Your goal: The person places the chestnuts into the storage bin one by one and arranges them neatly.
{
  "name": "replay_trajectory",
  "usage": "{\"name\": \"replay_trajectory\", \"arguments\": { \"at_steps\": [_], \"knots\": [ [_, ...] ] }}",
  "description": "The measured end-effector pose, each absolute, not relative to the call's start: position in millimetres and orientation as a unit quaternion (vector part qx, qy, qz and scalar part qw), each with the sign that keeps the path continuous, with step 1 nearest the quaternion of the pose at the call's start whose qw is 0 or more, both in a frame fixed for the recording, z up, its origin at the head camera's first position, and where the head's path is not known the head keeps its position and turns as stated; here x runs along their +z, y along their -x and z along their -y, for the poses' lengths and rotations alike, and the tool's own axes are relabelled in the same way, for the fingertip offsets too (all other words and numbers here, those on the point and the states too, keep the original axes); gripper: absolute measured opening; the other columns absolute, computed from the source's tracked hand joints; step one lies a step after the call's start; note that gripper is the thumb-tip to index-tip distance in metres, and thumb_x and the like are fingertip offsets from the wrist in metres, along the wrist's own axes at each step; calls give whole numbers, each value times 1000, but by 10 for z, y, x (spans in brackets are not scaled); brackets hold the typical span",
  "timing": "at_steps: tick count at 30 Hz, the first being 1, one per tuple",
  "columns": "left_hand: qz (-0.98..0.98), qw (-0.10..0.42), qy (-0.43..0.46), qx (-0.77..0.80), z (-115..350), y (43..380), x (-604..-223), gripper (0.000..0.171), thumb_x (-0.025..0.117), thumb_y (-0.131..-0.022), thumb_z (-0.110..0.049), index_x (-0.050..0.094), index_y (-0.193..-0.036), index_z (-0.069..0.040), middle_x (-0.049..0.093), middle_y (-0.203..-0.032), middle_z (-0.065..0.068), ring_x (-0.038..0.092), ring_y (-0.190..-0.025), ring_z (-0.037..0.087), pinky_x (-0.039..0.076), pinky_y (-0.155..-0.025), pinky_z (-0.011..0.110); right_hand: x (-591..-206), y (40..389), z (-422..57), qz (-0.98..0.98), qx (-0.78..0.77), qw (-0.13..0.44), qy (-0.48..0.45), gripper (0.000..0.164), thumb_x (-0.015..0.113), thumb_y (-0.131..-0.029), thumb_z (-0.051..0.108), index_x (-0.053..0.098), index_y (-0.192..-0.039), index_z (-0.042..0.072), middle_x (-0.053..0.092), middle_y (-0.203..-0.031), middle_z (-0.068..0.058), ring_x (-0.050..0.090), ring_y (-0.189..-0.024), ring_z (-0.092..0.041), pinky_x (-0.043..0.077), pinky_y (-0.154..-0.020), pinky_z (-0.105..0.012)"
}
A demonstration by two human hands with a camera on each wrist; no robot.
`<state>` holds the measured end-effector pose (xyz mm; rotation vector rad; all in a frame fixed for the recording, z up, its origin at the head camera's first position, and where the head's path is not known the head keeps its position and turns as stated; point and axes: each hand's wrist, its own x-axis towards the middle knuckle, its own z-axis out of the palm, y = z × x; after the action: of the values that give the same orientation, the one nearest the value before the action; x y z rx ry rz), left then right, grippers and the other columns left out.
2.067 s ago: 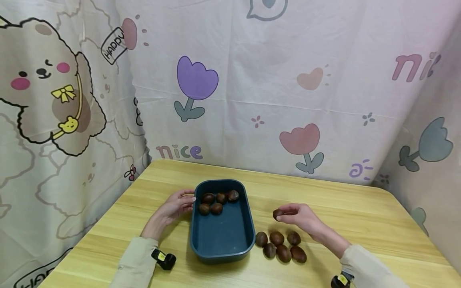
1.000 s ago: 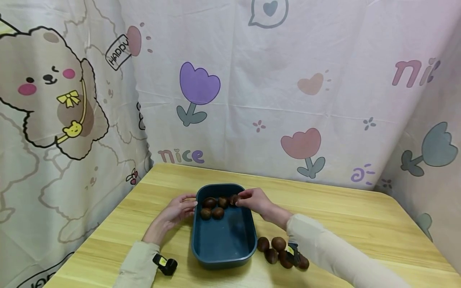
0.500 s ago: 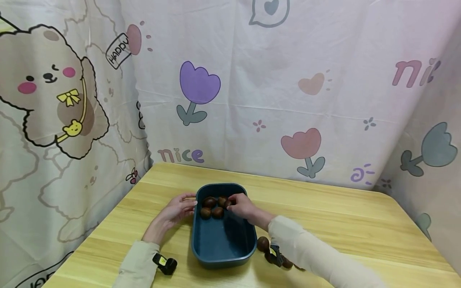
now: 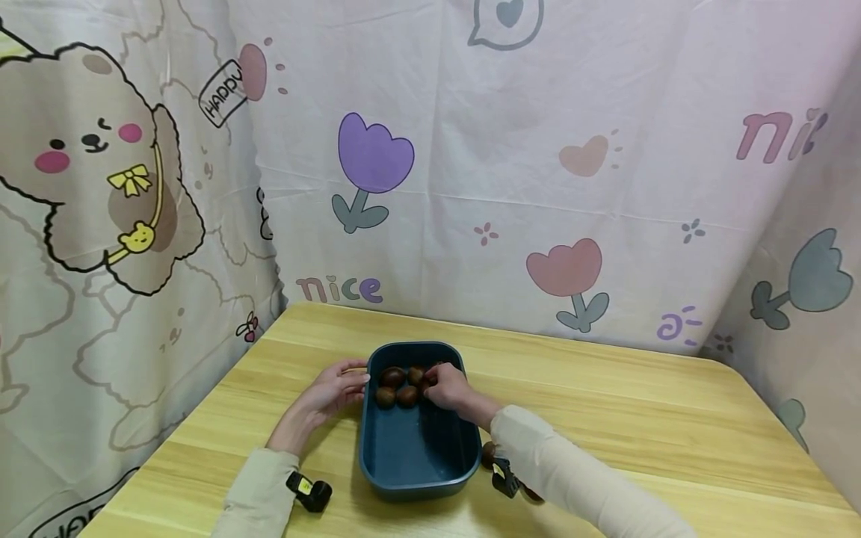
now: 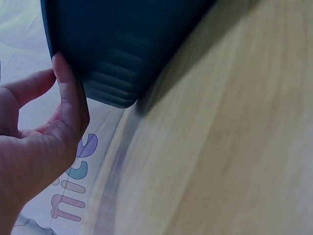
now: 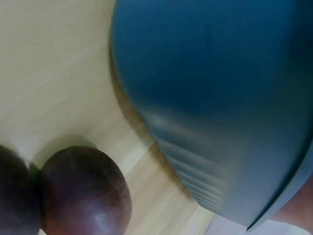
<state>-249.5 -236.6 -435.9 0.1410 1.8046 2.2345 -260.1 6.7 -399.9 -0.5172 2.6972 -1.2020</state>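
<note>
A dark blue rectangular bin (image 4: pixel 417 492) stands on the wooden table, with several brown chestnuts (image 4: pixel 392 376) grouped at its far end. My left hand (image 4: pixel 332 390) rests against the bin's left side, its fingertips touching the rim; the left wrist view shows the fingers (image 5: pixel 68 93) at the edge. Inside the bin at its far right, my right hand (image 4: pixel 449 387) pinches a chestnut (image 4: pixel 425 386) beside the others. That hand partly hides the chestnut and another behind it. In the right wrist view the bin's wall (image 6: pixel 195 88) covers nearly all of the hand.
More chestnuts (image 4: pixel 488 454) lie on the table (image 4: pixel 605 403) just right of the bin, mostly hidden under the right sleeve (image 4: pixel 572 463). Two chestnuts (image 6: pixel 85 196) show close up in the right wrist view. A patterned curtain (image 4: pixel 498 187) hangs behind the table.
My right hand has carried a chestnut from the table pile leftward over the bin's rim, then down and slightly left beside the other chestnuts. My left hand stays at the bin's side.
</note>
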Motion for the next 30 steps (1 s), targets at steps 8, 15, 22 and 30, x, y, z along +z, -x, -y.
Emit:
{"name": "replay_trajectory", "arguments": {
  "at_steps": [8, 15, 22, 30],
  "knots": [
    [-616, 133, -56, 775, 2372, 2502, -4375, 43, 50, -98, 0, 31, -134, 13, 63, -93, 5, 61, -74, 8, 52, -70, 22, -3853, 2636, -124, -875, -440, 82, 184, 32, 62, -84, -8, 60, -115, -14, 63, -108, -23, 59, -99, -31, 51, -82, -38],
    [-616, 133, -60, 774, 2374, 2501, -4378, 42, 49, -99, -1, 32, -134, 13, 63, -92, 4, 61, -73, 8, 52, -69, 22, -3765, 2625, -404, -852, -491, 72, 170, 27, 61, -89, -4, 63, -116, -9, 66, -108, -20, 62, -100, -29, 52, -84, -39],
    [-619, 130, -47, 773, 2359, 2504, -4361, 43, 50, -98, 0, 31, -134, 13, 63, -93, 5, 61, -73, 8, 51, -68, 21, -3839, 2497, -826, -846, -506, 57, 158, 23, 65, -86, -4, 66, -109, -8, 67, -103, -18, 62, -89, -22, 53, -78, -36],
    [-618, 133, -46, 773, 2352, 2498, -4353, 43, 50, -98, 0, 31, -134, 13, 64, -93, 5, 61, -73, 8, 51, -68, 21, -3943, 2296, -1284, -841, -503, 97, 172, 21, 69, -85, 1, 64, -103, -8, 65, -93, -11, 58, -84, -18, 50, -75, -33]
  ]
}}
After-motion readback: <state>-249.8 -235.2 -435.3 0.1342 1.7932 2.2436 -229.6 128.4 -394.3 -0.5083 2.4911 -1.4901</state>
